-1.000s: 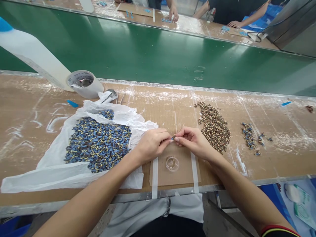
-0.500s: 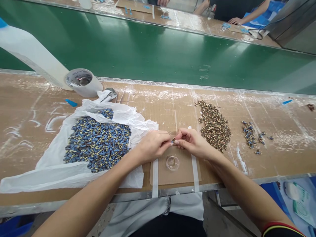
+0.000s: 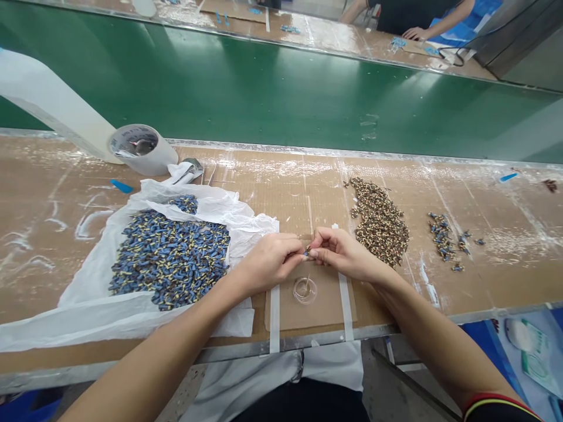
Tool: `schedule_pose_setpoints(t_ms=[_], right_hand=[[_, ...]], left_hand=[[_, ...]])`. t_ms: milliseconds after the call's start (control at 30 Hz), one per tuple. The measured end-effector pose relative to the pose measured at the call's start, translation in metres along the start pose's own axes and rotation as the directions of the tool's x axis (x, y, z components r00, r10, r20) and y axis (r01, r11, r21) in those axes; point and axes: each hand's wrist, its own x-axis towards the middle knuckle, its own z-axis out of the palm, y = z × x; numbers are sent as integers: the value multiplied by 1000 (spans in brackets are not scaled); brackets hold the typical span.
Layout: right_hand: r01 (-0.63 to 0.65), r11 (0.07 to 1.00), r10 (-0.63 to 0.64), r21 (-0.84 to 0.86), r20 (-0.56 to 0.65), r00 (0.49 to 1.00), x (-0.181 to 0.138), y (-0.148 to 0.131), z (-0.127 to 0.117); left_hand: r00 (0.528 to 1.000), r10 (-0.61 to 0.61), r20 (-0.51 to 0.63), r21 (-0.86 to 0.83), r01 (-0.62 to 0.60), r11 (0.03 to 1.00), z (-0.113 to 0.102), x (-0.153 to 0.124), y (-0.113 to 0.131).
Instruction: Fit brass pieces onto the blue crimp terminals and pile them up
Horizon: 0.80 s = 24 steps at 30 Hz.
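My left hand (image 3: 273,258) and my right hand (image 3: 338,253) meet above the middle of the bench, fingertips pinched together. Between them is a tiny blue and brown piece (image 3: 307,252), mostly covered by the fingers; both hands seem to grip it. Just below them a small clear round dish (image 3: 305,290) with a thin stick in it stands on a cardboard sheet (image 3: 285,316). Left of my hands, a heap of small blue, yellow and dark pieces (image 3: 171,258) lies on white cloth-like wrapping (image 3: 92,281). Right of them is a heap of small brown and tan pieces (image 3: 380,223).
Farther right lies a small cluster of blue and brown pieces (image 3: 442,237). A wide tape roll (image 3: 152,152) and a long white container (image 3: 57,99) stand at the back left. Beyond runs a green belt (image 3: 264,94); across it a person's hand (image 3: 416,33) rests on another bench.
The whole view has shifted slightly, with the bench things a little farther left. My hands keep the same pinch on the tiny piece. Across the belt, one hand at the top has left view.
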Motion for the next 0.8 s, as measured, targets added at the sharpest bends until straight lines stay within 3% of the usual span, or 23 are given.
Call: schedule_pose_setpoints(t_ms=[133, 400, 600, 700, 800], right_hand=[[24, 998, -19, 53, -85, 996, 1, 2, -2], [24, 994, -7, 105, -162, 987, 5, 9, 0], [68, 987, -43, 147, -168, 985, 6, 11, 2], [100, 992, -87, 76, -161, 983, 6, 11, 2], [153, 981, -168, -120, -131, 977, 5, 12, 3]], left_hand=[[995, -48, -87, 35, 51, 998, 0, 2, -1], [992, -121, -41, -3, 121, 993, -2, 3, -2], [993, -98, -64, -7, 98, 995, 1, 2, -2], [992, -96, -84, -23, 95, 995, 1, 2, -1], [991, -92, -93, -51, 87, 995, 1, 2, -1]])
